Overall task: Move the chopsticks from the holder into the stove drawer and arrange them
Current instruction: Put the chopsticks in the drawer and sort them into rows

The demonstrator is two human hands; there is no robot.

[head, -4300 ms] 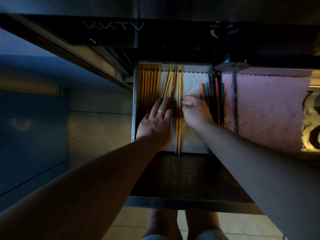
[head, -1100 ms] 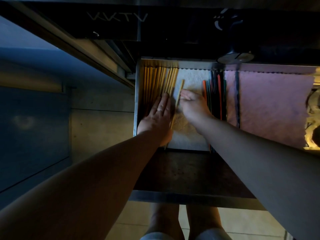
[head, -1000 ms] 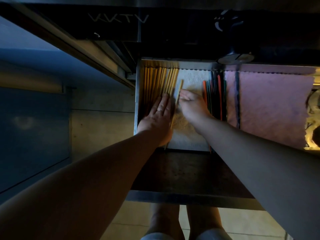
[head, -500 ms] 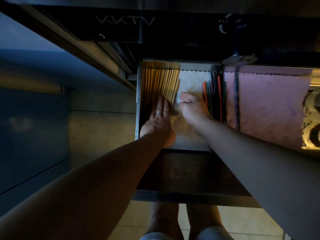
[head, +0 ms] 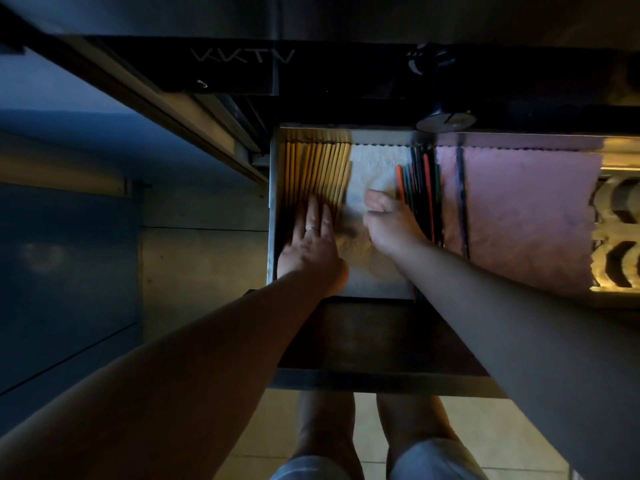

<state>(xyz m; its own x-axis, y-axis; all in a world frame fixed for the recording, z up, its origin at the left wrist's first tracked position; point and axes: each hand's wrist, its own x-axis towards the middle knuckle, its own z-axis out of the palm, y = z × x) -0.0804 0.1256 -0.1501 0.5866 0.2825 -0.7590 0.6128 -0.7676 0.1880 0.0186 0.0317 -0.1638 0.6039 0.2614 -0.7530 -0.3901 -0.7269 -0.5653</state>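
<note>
The stove drawer point(head: 273, 202) stands pulled out below the stove front. Several yellow wooden chopsticks point(head: 320, 171) lie side by side in a row along its left side. My left hand point(head: 311, 240) rests flat on their near ends, fingers together, a ring on one finger. My right hand point(head: 389, 223) hovers over the white paper liner point(head: 377, 168) in the middle, fingers loosely curled, holding nothing that I can see. To its right lies a bundle of dark, orange and red chopsticks point(head: 420, 188). The holder is out of view.
A pink cloth point(head: 526, 216) lines the drawer's right part, with one dark stick point(head: 460, 188) on it. A stove knob point(head: 445, 121) juts out above the drawer. The drawer's dark front panel point(head: 374, 337) lies between me and its contents. A patterned object point(head: 618, 237) sits far right.
The slanted yellow chopstick that my right hand pushed has joined the row on the left. My left hand slid left onto the row. My right hand has let go and drawn back over the liner.
</note>
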